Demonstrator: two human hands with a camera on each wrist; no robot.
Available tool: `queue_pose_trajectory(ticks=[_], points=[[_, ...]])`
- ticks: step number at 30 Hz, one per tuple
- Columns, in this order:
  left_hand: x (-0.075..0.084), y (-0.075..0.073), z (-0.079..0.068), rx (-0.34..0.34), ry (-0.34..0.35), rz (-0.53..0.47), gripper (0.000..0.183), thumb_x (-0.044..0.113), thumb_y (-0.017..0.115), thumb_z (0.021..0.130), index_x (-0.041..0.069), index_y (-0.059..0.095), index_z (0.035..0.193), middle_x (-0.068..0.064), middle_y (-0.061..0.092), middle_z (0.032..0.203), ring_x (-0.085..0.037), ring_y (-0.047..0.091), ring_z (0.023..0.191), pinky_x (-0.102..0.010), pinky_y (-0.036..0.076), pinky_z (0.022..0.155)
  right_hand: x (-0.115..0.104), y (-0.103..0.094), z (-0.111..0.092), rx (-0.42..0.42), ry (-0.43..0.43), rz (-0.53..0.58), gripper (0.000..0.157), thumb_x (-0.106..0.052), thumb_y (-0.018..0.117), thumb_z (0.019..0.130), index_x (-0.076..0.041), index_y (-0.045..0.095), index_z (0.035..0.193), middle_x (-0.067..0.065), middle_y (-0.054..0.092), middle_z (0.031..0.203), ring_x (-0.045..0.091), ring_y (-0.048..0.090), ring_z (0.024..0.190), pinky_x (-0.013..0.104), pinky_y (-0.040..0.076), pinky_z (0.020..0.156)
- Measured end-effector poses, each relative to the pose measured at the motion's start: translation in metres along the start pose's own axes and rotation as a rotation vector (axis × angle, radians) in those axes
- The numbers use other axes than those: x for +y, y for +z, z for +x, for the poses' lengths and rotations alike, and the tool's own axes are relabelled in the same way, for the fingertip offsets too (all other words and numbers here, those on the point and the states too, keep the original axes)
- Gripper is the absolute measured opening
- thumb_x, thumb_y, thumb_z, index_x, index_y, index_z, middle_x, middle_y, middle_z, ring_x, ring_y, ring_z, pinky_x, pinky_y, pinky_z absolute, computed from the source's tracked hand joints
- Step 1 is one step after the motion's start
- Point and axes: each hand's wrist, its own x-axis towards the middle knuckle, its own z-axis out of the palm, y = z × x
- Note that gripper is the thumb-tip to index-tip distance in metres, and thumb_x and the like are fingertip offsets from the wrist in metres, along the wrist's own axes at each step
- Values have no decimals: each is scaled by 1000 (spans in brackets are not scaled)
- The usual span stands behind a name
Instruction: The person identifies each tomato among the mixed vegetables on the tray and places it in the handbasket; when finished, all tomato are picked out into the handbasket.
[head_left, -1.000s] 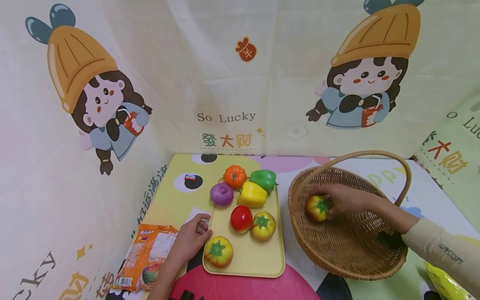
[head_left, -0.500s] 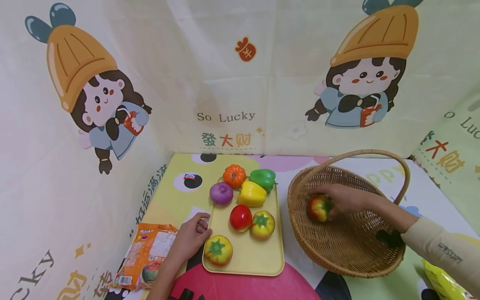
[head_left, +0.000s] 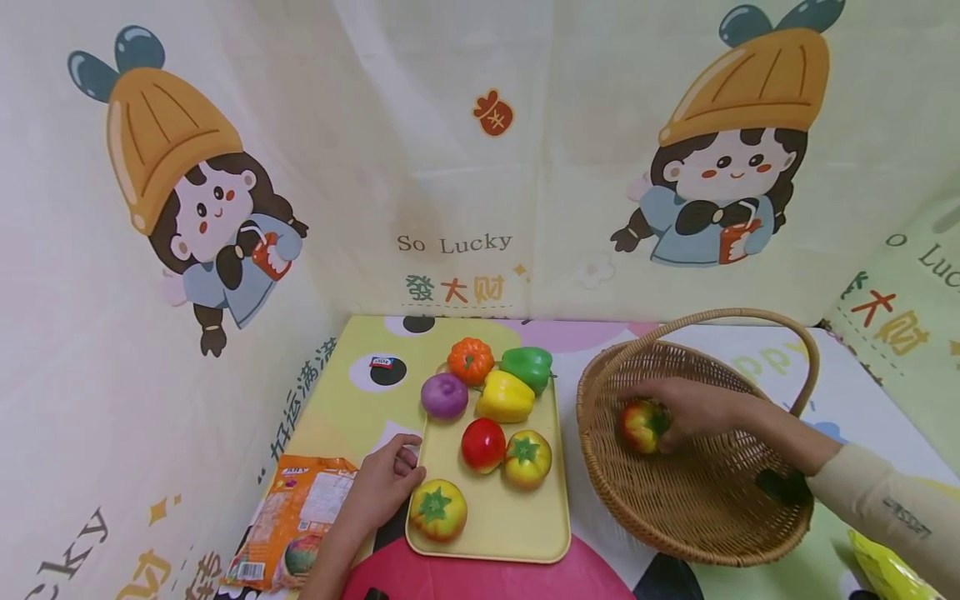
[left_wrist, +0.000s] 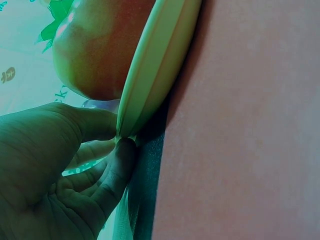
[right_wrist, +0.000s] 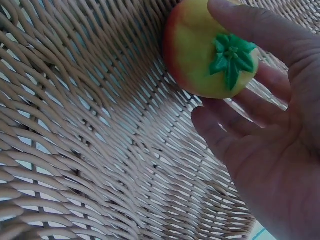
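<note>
Inside the wicker basket (head_left: 697, 533), my right hand (head_left: 686, 408) holds a yellow-red toy tomato (head_left: 640, 427) with a green star-shaped top. The right wrist view shows its thumb on one side of the toy tomato (right_wrist: 195, 55) and the fingers partly hidden behind it. At the left side of the pale yellow tray (head_left: 502, 533), my left hand (head_left: 384, 483) pinches the rim between thumb and fingers, as the left wrist view shows on the tray (left_wrist: 150, 65). Another yellow-red toy tomato (head_left: 438, 510) lies on the tray close to that hand.
Also on the tray are a red tomato (head_left: 483, 445), a third yellow-red tomato (head_left: 527, 459), a yellow pepper (head_left: 506, 397), a green pepper (head_left: 527, 367), an orange pumpkin (head_left: 470, 361) and a purple onion (head_left: 444, 396). An orange packet (head_left: 296, 521) lies left; a yellow packet (head_left: 888, 567), lower right.
The toy tomato in my right hand has turned, its green top now towards the palm and more red showing. It shifted slightly right. My left hand stays at the tray.
</note>
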Motion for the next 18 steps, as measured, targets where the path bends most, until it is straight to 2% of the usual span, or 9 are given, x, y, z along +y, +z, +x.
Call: queue_pose_trajectory(ticks=[4, 7, 10, 13, 14, 16, 18], points=[[0, 1, -1, 8, 2, 8, 36, 10, 76, 84, 10, 63, 118, 6, 58, 84, -6, 59, 70, -27, 51, 67, -5, -5, -4, 5, -4, -12, 77, -18, 86, 73, -15, 52, 142, 4, 54, 133, 25, 51, 114, 50, 46, 94], [0, 1, 0, 13, 2, 0, 36, 8, 76, 84, 9, 63, 118, 6, 59, 83, -5, 59, 69, -27, 50, 66, -18, -14, -11, 54, 20, -30, 72, -24, 84, 77, -18, 53, 142, 4, 53, 136, 27, 50, 119, 53, 44, 96], [-1, 2, 1, 15, 7, -5, 36, 7, 76, 83, 10, 64, 117, 6, 59, 82, -4, 59, 68, -26, 50, 66, -38, -25, -26, 156, 23, -64, 66, -31, 81, 82, -18, 54, 141, 4, 54, 137, 29, 50, 123, 54, 45, 96], [0, 2, 2, 11, 10, 3, 36, 7, 76, 84, 9, 63, 117, 6, 59, 82, -5, 58, 69, -27, 50, 66, -68, -33, -47, 278, 6, -106, 64, -40, 77, 86, -19, 53, 142, 3, 54, 138, 29, 50, 125, 52, 47, 94], [1, 1, 2, 9, 8, 10, 36, 8, 75, 84, 9, 63, 118, 6, 59, 82, -5, 58, 69, -27, 50, 66, -80, -33, -55, 328, -14, -127, 64, -40, 77, 86, -19, 53, 142, 2, 55, 137, 27, 51, 125, 50, 48, 93], [2, 0, 2, 0, 1, 14, 36, 8, 75, 84, 9, 63, 118, 6, 59, 83, -5, 59, 69, -27, 50, 67, -106, -30, -69, 434, -54, -140, 64, -37, 79, 85, -20, 53, 142, -2, 55, 137, 22, 52, 124, 37, 48, 94], [2, -2, 2, 0, -2, 15, 36, 9, 75, 85, 9, 63, 118, 5, 59, 83, -5, 59, 70, -27, 51, 67, -133, -21, -79, 558, -118, -148, 67, -25, 84, 81, -21, 54, 140, -5, 57, 134, 16, 54, 121, 25, 45, 95]])
